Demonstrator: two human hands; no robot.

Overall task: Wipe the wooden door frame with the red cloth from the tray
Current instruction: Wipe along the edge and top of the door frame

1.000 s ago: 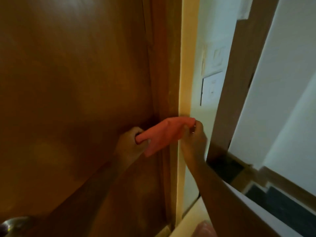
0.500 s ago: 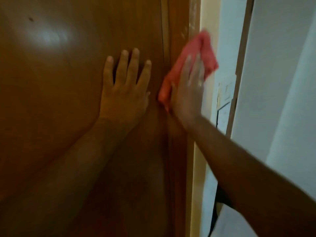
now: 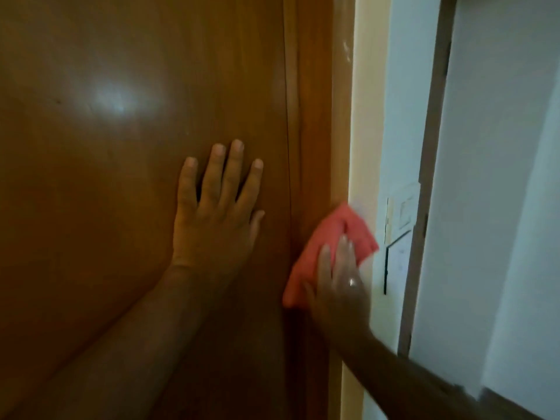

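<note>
The wooden door frame runs top to bottom just right of centre, brown with pale specks near its top. My right hand presses the red cloth flat against the frame's right edge at mid height; the cloth spreads above and left of my fingers. My left hand lies flat on the brown wooden door, fingers spread and pointing up, holding nothing. No tray is in view.
A cream wall strip borders the frame on the right. Beyond it a white wall carries a switch plate and a pale panel. A grey-brown vertical post stands further right.
My right hand and the red cloth have slid down the frame from high up to mid height. My left hand stays flat on the door after letting go of the cloth a second ago.
</note>
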